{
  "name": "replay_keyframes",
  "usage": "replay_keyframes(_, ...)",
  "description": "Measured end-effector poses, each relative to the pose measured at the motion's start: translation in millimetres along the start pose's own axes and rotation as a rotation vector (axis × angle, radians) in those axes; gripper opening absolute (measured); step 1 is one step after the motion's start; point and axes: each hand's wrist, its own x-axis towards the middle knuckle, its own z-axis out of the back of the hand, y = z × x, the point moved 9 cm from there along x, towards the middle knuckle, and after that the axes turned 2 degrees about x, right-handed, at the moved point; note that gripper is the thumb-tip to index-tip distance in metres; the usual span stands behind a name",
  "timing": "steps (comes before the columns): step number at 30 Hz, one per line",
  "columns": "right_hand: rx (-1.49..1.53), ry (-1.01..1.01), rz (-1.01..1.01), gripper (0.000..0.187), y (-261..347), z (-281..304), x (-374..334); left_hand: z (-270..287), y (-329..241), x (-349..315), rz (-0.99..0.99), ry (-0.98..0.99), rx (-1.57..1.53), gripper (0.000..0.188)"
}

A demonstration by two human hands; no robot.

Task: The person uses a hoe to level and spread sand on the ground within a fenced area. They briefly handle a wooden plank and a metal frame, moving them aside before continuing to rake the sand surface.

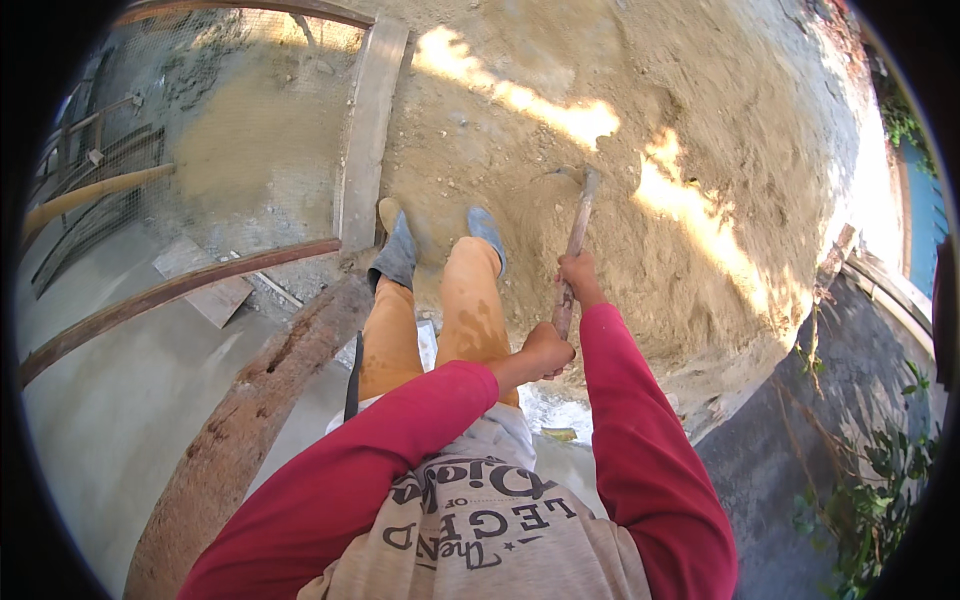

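Observation:
Both my hands are wrapped round the wooden handle (577, 232) of a hoe. My left hand (546, 351) grips it near its lower end, close to my thighs. Farther up the shaft, my right hand (580, 274) is closed on it. At the far end, the hoe's metal head (566, 174) meets the heap of sandy soil (700, 110); only a thin dark edge of it shows, and the rest is hidden. My boots (396, 250) stand on the soil just left of the hoe.
A framed wire-mesh screen (260, 130) lies to the left, its wooden edge board (368, 130) beside my boots. A thick log (250, 420) runs toward the lower left. Leafy plants (880, 490) grow at the lower right, past the heap's edge. A loose board (205, 285) lies under the screen frame.

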Motion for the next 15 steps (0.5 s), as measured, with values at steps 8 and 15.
replay_keyframes(8,0.459,0.153,-0.211,0.014,30,92,-56,-32,-105,-79,-0.663,0.069,0.6,0.029)
replay_keyframes(15,0.866,0.126,0.601,0.027,132,144,-253,-53,-188,-222,-1.418,-0.022,0.107,0.043)
